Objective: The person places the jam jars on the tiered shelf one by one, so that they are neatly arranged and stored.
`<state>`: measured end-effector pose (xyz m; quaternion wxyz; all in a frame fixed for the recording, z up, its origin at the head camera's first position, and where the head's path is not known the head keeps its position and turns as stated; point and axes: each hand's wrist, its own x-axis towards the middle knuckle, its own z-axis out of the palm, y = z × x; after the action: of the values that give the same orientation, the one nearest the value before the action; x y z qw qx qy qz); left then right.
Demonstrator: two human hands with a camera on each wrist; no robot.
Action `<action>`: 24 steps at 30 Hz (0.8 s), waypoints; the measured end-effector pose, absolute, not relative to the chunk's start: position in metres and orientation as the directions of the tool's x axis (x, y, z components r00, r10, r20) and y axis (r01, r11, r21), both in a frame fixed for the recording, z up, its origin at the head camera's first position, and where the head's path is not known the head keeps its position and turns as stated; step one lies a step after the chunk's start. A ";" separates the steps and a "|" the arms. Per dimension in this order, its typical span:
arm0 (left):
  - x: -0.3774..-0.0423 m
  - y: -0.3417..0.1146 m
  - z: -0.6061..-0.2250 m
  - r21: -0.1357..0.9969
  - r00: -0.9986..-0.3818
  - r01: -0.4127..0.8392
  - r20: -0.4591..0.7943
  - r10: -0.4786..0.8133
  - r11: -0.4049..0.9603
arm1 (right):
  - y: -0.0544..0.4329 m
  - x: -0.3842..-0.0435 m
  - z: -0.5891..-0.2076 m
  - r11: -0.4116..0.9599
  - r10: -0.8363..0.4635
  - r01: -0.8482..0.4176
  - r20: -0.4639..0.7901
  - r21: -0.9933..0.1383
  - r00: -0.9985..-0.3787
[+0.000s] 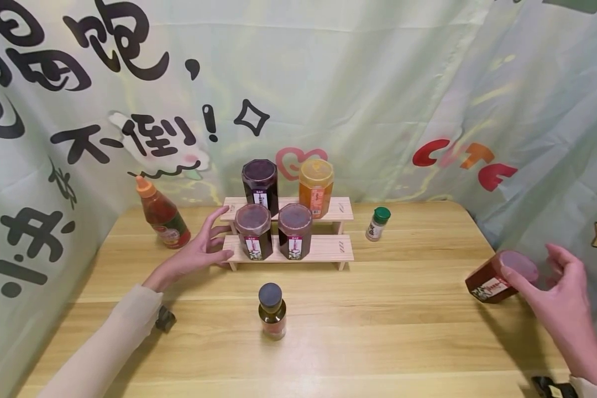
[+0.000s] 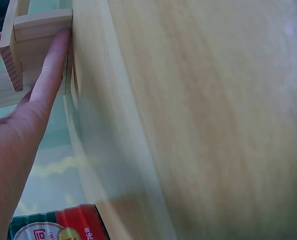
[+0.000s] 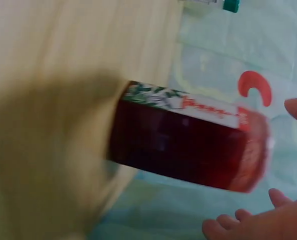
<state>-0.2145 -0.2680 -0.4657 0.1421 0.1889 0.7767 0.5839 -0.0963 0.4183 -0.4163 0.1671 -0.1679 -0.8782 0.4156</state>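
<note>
At the left end of a two-step wooden rack (image 1: pixel 328 251), my left hand (image 1: pixel 197 255) touches the wood with its fingers spread. In the left wrist view, one straight finger lies along the rack's end piece (image 2: pixel 43 37). Two dark jars (image 1: pixel 253 232) stand on the lower step; another dark jar (image 1: pixel 260 182) and an orange-yellow jar (image 1: pixel 316 190) stand on the upper one. Far right, my right hand (image 1: pixel 559 293) is beside a dark red jar (image 1: pixel 497 276) with a white label. The right wrist view shows its fingers spread, apart from this jar (image 3: pixel 183 140).
A red sauce bottle (image 1: pixel 165 215) with an orange cap stands behind my left forearm. In front of the rack is a small dark-capped bottle (image 1: pixel 272 312). A green-capped shaker (image 1: pixel 378 224) stands right of the rack. Printed cloth (image 1: pixel 358 99) hangs around the table (image 1: pixel 393 331).
</note>
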 end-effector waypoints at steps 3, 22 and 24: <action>-0.215 -0.268 -0.466 0.961 -0.888 0.128 0.001 0.461 0.245 | 0.426 -0.098 -0.428 0.564 0.388 0.117 0.137 -0.817 -0.912; -0.214 -0.269 -0.467 0.959 -0.886 0.138 0.008 0.463 0.247 | 0.431 -0.098 -0.453 0.622 0.347 0.102 0.157 -0.776 -0.925; -0.215 -0.269 -0.467 0.959 -0.887 0.139 0.009 0.463 0.248 | 0.428 -0.099 -0.452 0.657 0.347 0.123 0.153 -0.744 -0.925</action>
<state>-0.2147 -0.2691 -0.4671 0.1392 0.1933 0.7775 0.5820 -0.0987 0.4278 -0.4517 0.1424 -0.1309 -0.8990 0.3930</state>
